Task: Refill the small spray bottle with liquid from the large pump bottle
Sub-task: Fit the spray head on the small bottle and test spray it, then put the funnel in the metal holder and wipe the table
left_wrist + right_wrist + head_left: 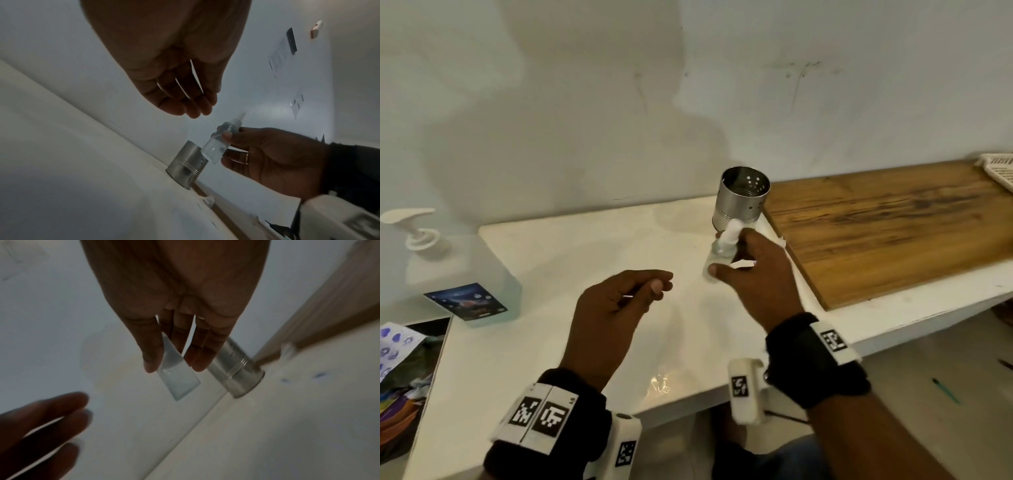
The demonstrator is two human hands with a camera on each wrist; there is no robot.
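The left hand (616,301) hovered above the white counter (571,253), fingers loosely curled and holding nothing. Just beyond it, the right hand (753,277) pinched the small spray bottle (218,142) between thumb and fingertips, tilted, clear of the counter, before a perforated steel canister (741,198). The large pump bottle (458,270) stood far left.

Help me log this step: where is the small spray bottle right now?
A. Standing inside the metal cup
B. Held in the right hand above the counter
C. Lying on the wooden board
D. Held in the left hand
B: the right hand grips the small spray bottle, off the counter.
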